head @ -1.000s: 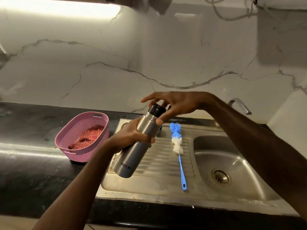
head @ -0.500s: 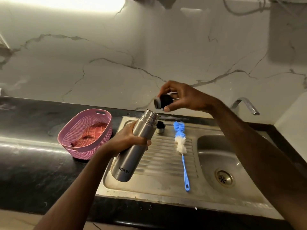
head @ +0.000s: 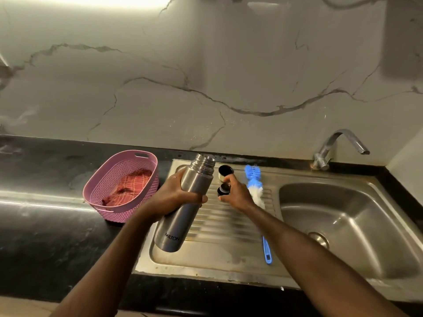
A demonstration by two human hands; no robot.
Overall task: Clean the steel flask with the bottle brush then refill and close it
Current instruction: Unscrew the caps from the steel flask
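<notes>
Steel flask (head: 183,202) open in left hand (head: 174,195), right hand (head: 235,193) w/ stopper (head: 223,191) prob.

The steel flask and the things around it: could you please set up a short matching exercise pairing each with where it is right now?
Things:
1. steel flask
2. black stopper
3. bottle brush
4. red cloth

Places:
A. lying on the drainboard
B. inside the pink basket
C. gripped by the left hand
D. pinched by the right hand

Pairs: 1-C, 2-D, 3-A, 4-B
</notes>
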